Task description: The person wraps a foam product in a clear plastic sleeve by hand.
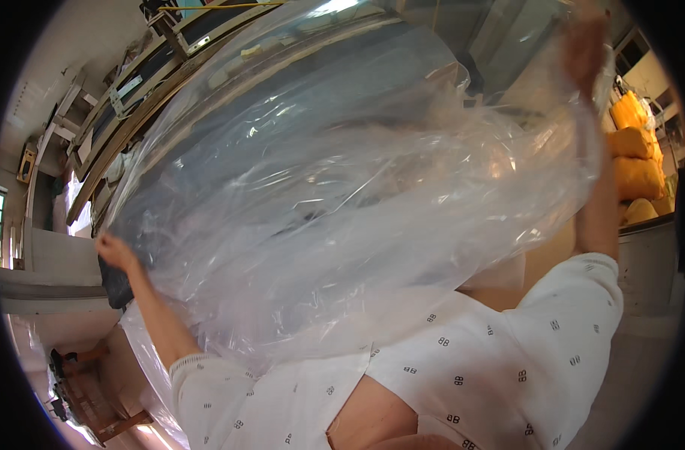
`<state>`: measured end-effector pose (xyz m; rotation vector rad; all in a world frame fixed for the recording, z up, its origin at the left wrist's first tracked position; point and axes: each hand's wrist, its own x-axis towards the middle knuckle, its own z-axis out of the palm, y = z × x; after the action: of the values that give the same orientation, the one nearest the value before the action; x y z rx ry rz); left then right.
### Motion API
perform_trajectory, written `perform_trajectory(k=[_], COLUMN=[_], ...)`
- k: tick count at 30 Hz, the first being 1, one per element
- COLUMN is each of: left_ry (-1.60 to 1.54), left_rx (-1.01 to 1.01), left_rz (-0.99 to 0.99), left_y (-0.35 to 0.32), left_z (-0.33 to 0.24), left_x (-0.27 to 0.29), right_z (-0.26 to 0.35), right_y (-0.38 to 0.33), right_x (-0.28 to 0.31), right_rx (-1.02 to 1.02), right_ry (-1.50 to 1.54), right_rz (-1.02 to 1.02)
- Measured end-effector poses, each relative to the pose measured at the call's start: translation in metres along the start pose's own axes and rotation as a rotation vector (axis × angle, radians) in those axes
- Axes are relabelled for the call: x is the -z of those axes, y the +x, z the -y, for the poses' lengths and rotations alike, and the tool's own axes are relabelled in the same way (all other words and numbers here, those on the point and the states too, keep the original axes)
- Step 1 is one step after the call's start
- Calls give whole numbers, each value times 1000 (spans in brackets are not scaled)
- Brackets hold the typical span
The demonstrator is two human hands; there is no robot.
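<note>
A person in a white short-sleeved shirt (470, 360) patterned with small dark marks held a large sheet of clear plastic film (342, 195) spread wide in front of the camera; the film filled most of the view, crinkled and glossy, with bright reflections across it. The left hand (116, 252) sat at the film's lower left edge, fingers closed on the plastic; the right hand (584, 46) was raised high at the upper right, gripping the bunched top edge of the film, though blur and the plastic over it hid the fingers; the film stretched slantwise between the two hands and hung down toward the person's chest. Behind it, seen dimly through the plastic, ran long wooden frames (132, 97), leaning across the upper left; to the far right stood a stack of stuffed yellow sacks (633, 150), well apart from the film; a pale wall (57, 259) lay at the left.
</note>
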<state>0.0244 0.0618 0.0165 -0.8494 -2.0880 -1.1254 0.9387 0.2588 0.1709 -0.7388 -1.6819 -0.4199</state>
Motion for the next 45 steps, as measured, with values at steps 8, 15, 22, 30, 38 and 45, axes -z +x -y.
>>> perform_trajectory(k=[8, 15, 22, 30, 38, 45], left_ry=[381, 477, 490, 77, -345, -594], left_rx=[-187, -78, 4, 234, 609, 713], left_rz=[202, 214, 218, 89, 285, 436], left_y=[7, 14, 8, 39, 22, -14], left_z=[155, 148, 135, 179, 143, 184], left_x=[79, 67, 67, 124, 264, 335], right_z=[60, 72, 40, 42, 49, 50], right_y=[-129, -92, -60, -84, -74, -96], right_x=[-146, -180, -199, -269, -269, -286], right_rx=[-245, -144, -883, -605, -575, -469], right_ry=[-222, -446, 475, 159, 391, 110], right_rz=[806, 620, 1052, 923, 995, 834])
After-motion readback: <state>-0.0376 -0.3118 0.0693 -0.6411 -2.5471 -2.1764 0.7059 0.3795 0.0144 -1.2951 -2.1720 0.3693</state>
